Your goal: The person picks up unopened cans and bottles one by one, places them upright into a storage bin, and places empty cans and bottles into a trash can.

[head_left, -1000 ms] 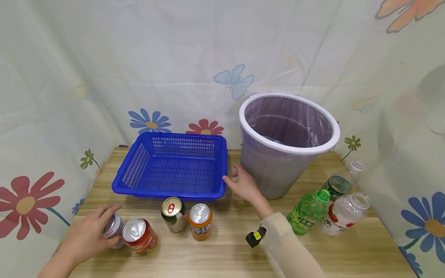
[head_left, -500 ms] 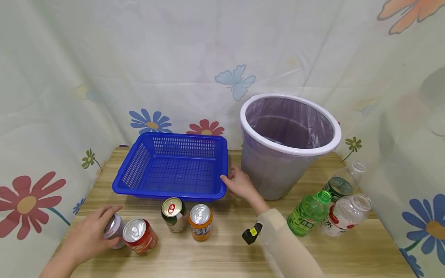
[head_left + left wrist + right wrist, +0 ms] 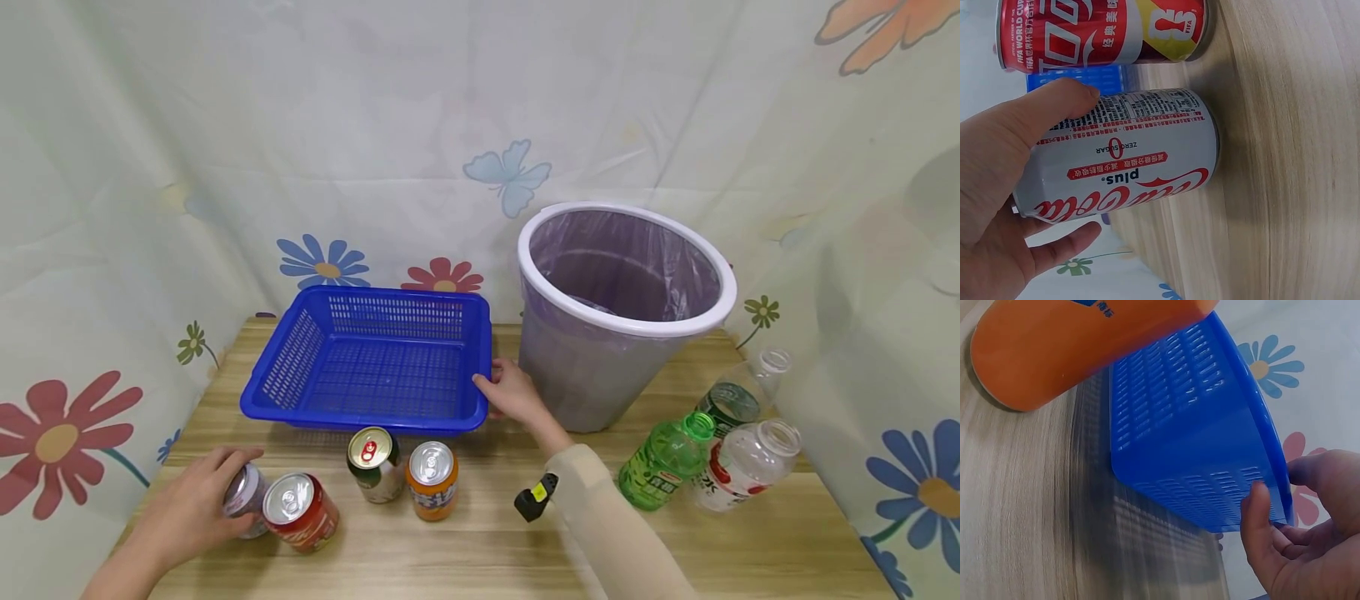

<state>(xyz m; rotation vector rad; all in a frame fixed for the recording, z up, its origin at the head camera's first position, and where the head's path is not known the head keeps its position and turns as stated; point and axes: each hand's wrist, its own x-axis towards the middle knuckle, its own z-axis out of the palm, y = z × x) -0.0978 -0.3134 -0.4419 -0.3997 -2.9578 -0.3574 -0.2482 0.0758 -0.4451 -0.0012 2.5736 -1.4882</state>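
My left hand [image 3: 187, 504] holds a white Coca-Cola Plus can [image 3: 1129, 150] standing on the table, with the thumb on its near side and fingers behind it. Right beside that can is a red cola can [image 3: 302, 512]. My right hand [image 3: 517, 393] is at the right end of the blue plastic basket [image 3: 315, 415]. In the right wrist view, its thumb and fingers [image 3: 1257, 515] hold the basket's rim from both sides. A dark green can [image 3: 375, 467] and an orange soda can [image 3: 432, 483] stand in front of the basket.
A grey trash bin [image 3: 577, 375] with a white rim and a plastic liner stands right of the basket. Farther right are a green plastic bottle [image 3: 663, 462] and two clear bottles, one with a red-and-white label [image 3: 720, 479]. Patterned cloth [image 3: 405, 125] surrounds the table.
My right hand has moved slightly left, from the gap beside the bin onto the basket's right rim. The left hand stays at the white can.
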